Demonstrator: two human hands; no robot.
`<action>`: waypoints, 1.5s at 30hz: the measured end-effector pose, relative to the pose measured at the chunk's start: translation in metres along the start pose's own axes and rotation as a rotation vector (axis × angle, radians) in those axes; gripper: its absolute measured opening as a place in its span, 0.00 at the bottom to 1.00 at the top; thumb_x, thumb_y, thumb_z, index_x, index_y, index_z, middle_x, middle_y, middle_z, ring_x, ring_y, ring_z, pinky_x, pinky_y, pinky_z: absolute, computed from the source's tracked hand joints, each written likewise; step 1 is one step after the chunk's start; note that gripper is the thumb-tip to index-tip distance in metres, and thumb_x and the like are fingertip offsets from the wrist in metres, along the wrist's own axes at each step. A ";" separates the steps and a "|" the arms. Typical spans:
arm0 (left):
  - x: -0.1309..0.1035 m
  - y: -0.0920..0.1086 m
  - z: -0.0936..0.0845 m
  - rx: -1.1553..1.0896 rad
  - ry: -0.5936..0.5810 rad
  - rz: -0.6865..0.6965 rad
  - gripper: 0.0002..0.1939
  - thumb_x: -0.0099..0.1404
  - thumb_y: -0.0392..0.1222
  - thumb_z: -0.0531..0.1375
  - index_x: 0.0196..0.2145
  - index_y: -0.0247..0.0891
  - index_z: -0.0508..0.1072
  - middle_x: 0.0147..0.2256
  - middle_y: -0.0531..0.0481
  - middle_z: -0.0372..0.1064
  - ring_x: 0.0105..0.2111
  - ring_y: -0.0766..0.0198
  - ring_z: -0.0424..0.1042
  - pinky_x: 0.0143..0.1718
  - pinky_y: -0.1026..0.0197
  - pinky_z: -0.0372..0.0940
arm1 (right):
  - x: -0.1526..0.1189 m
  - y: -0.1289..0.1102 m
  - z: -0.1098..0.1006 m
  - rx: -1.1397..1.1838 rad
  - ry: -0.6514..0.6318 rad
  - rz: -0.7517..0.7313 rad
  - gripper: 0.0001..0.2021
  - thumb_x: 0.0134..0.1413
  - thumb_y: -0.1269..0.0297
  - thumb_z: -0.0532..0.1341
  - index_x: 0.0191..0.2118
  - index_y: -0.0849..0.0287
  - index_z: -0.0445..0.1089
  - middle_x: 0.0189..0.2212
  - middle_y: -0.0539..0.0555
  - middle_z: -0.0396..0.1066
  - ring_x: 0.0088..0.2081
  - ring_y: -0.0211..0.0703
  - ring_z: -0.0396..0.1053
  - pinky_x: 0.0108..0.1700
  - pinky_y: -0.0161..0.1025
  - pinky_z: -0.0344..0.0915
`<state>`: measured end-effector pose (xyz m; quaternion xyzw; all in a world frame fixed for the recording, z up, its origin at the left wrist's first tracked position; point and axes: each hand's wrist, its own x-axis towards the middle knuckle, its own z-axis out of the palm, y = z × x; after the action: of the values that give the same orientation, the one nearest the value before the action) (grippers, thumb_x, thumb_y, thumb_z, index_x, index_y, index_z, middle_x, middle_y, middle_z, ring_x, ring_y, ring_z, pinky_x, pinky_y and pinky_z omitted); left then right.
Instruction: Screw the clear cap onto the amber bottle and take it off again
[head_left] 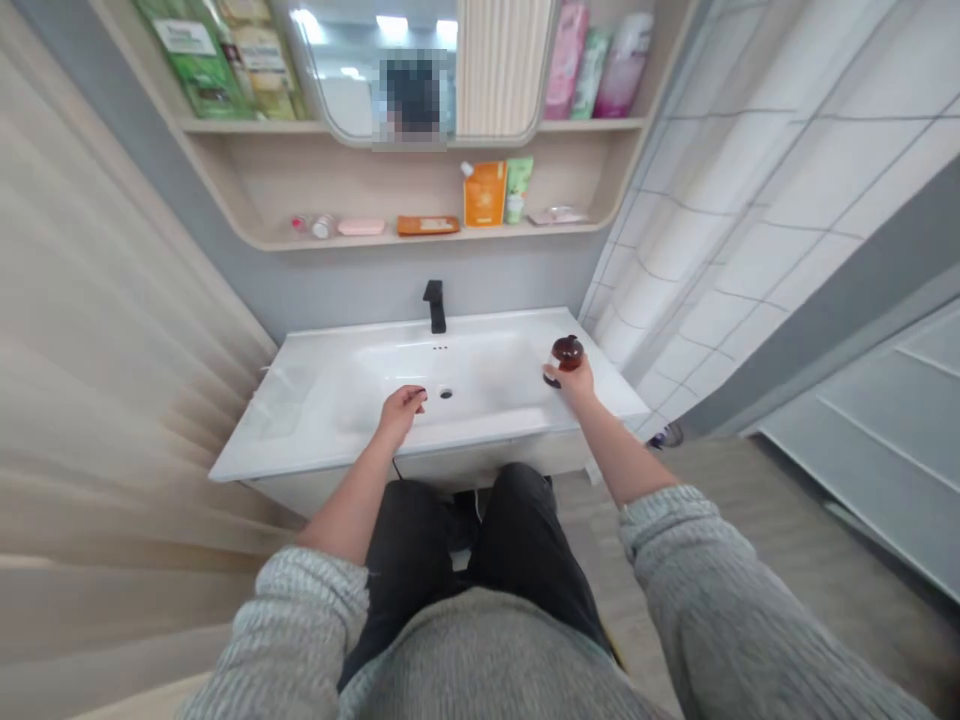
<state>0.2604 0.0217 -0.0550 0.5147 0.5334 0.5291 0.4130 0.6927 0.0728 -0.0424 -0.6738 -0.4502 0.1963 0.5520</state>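
My right hand (574, 380) is wrapped round a dark brown bottle (568, 352) with a pale label, at the right end of the white sink counter (592, 400). Over the front of the basin (495, 375), left of the drain, is my left hand (402, 410), its fingers pinched together. A small dark thing shows at those fingertips, too small to make out. Behind the basin stands a black faucet (436, 308).
Above hangs a shelf unit (352, 240) with an orange pouch (485, 195), a green tube (517, 190), a pink bar (361, 227) and an orange packet (427, 225). Curtains flank both sides. A mirror (345, 80) sits in the unit.
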 end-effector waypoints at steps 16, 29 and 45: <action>-0.149 0.164 0.003 0.051 -0.188 0.268 0.14 0.65 0.53 0.73 0.43 0.43 0.86 0.34 0.47 0.80 0.32 0.55 0.77 0.38 0.51 0.72 | -0.260 -0.101 -0.002 0.389 -0.662 -0.126 0.44 0.34 0.55 0.85 0.62 0.45 0.75 0.55 0.55 0.82 0.58 0.64 0.80 0.66 0.60 0.72; -0.192 0.234 -0.010 0.920 -0.350 0.235 0.09 0.70 0.48 0.68 0.39 0.40 0.84 0.34 0.47 0.81 0.34 0.56 0.77 0.38 0.57 0.65 | -0.306 -0.114 -0.008 0.252 -0.810 -0.214 0.41 0.38 0.54 0.84 0.60 0.54 0.73 0.52 0.57 0.82 0.51 0.59 0.80 0.59 0.56 0.75; -0.186 0.218 0.018 1.310 -0.347 0.246 0.23 0.77 0.60 0.58 0.45 0.38 0.82 0.40 0.38 0.82 0.42 0.47 0.81 0.44 0.53 0.68 | -0.298 -0.115 -0.013 0.130 -0.734 -0.229 0.37 0.37 0.57 0.83 0.55 0.56 0.75 0.48 0.56 0.82 0.47 0.57 0.80 0.56 0.54 0.74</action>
<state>0.3271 -0.1790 0.1400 0.7923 0.6071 0.0504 0.0332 0.5038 -0.1820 -0.0016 -0.4680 -0.6766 0.3894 0.4142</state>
